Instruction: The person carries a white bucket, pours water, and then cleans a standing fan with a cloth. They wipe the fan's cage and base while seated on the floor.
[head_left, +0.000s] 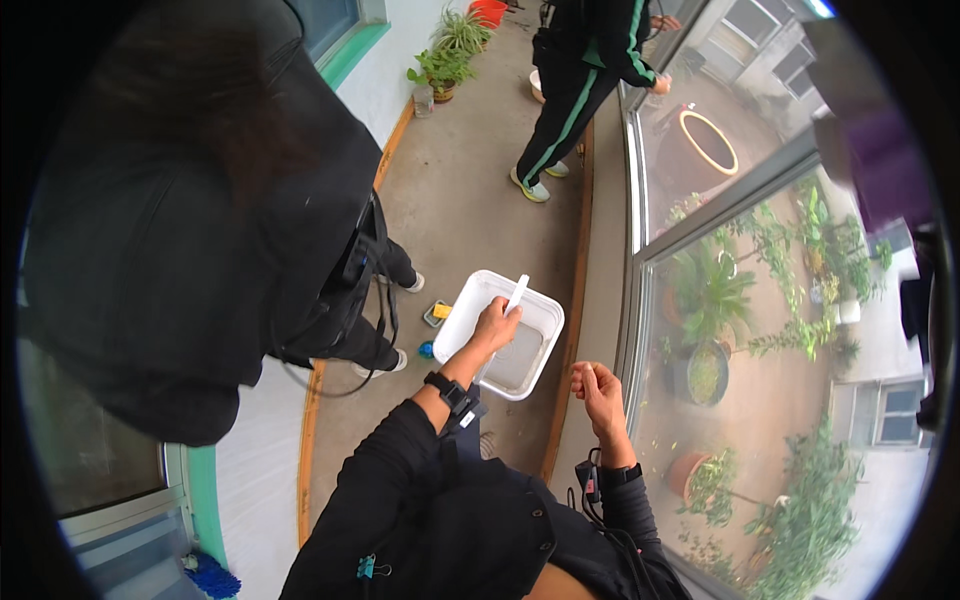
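Note:
My left hand (496, 328) grips the white handle (517, 294) of a white rectangular plastic bucket (459, 306), which hangs above the concrete floor in front of me. The bucket's mouth faces up at me, and its bottom looks greyish; whether water lies in it I cannot tell. To the right of the bucket, apart from it, is my right hand (601, 396), near the window ledge. Its fingers are curled in with the thumb against them, and nothing shows in it.
Close on my left stands a person in black (187, 225). Farther along the corridor, another person (570, 112) faces the glass window (712, 300) on the right. Beside the bucket, a green tray (433, 315) and a blue object (426, 349) lie low. Potted plants (444, 71) line the left wall.

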